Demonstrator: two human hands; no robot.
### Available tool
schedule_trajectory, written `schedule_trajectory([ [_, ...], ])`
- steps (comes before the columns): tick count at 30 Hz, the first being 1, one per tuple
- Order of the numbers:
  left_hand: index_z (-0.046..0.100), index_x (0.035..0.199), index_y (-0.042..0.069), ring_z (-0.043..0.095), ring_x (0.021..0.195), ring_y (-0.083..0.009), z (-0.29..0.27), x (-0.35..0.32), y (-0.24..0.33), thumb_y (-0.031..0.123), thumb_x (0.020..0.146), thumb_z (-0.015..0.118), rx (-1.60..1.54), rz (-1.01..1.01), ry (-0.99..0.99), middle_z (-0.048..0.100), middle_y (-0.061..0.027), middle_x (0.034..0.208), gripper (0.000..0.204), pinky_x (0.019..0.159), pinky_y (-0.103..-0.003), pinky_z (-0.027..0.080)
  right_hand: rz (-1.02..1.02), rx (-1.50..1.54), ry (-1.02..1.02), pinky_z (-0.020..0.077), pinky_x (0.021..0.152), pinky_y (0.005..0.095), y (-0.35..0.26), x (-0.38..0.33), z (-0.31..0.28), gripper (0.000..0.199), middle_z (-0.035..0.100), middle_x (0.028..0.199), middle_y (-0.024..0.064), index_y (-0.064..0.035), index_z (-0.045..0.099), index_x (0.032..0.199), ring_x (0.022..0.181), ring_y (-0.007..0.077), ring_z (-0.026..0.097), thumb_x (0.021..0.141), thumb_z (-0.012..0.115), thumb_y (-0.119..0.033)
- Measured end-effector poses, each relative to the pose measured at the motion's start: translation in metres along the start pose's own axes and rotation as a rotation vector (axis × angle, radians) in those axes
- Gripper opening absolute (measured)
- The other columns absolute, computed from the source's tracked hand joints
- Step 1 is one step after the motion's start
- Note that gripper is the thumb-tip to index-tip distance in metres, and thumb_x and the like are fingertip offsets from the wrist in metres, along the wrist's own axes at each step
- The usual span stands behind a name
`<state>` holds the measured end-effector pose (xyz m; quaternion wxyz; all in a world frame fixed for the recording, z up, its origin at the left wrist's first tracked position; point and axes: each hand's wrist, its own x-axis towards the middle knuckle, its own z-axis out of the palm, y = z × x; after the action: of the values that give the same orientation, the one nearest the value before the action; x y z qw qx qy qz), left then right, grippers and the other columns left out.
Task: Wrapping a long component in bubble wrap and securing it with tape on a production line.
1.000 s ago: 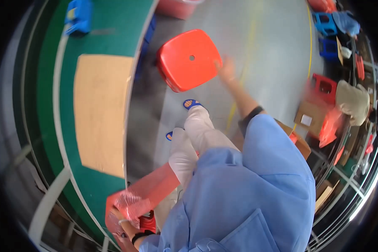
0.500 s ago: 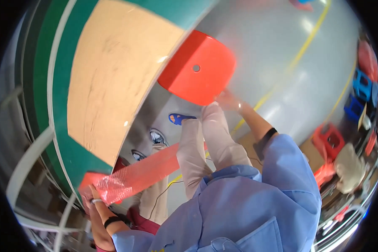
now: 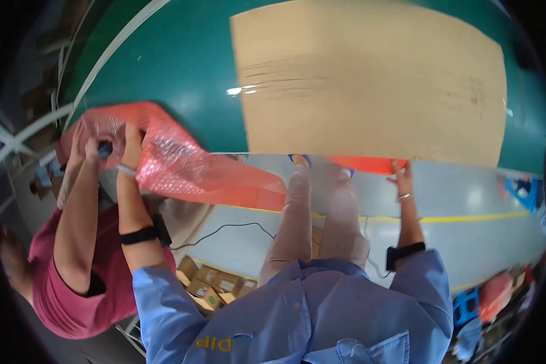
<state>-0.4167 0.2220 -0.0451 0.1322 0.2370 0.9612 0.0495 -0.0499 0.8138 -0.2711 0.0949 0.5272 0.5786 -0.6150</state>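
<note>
My left hand [image 3: 131, 145] grips the red-tinted bubble wrap [image 3: 176, 161] beside its rolled end; the fingertips are partly hidden in the film. Two hands of a co-worker [image 3: 82, 145] hold the same roll just to the left, around its dark core hole. From the roll, a loose length of wrap slopes down across the table edge toward my legs. My right hand [image 3: 401, 174] is at the table's near edge, its fingers apart and touching the rim of a red plastic stool [image 3: 367, 164]. Most of the stool is hidden under the table.
A large cardboard sheet [image 3: 370, 85] lies on the green table [image 3: 188, 73], reaching its near edge. A black cable [image 3: 230, 225] crosses the floor. Small cardboard boxes [image 3: 215, 282] stand behind the co-worker. Blue stools [image 3: 465, 305] are at the right.
My view has turned left to face the table. The red stool has gone mostly under the table, with my right hand at its rim. The wrap's roll now lies over the table edge.
</note>
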Motion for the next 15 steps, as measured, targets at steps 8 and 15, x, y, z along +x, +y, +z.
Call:
schedule_trajectory([
  [8,0.033,0.127,-0.002,0.033,0.116,-0.0423,-0.054,-0.009,0.052,0.029,0.077,0.061,-0.154,-0.122,0.129,0.038,-0.0252,0.124,0.065,0.100,-0.044,0.025,0.018,0.095,-0.336,0.0539,0.061,0.0331,-0.044,0.016,0.189,0.052,0.044,0.117,0.0080,-0.0078,0.039,0.122,0.098,0.0202,0.053,0.080,0.063,-0.026],
  [15,0.027,0.133,0.010,0.019,0.127,-0.0410,-0.057,0.006,0.071,0.039,0.071,0.065,0.003,-0.306,0.169,0.023,-0.0208,0.136,0.079,0.098,-0.056,0.027,0.272,-0.211,-0.606,0.0490,0.076,0.0314,-0.062,-0.031,0.190,0.047,0.046,0.119,0.0073,-0.0059,0.040,0.123,0.103,0.0183,0.053,0.081,0.060,-0.013],
])
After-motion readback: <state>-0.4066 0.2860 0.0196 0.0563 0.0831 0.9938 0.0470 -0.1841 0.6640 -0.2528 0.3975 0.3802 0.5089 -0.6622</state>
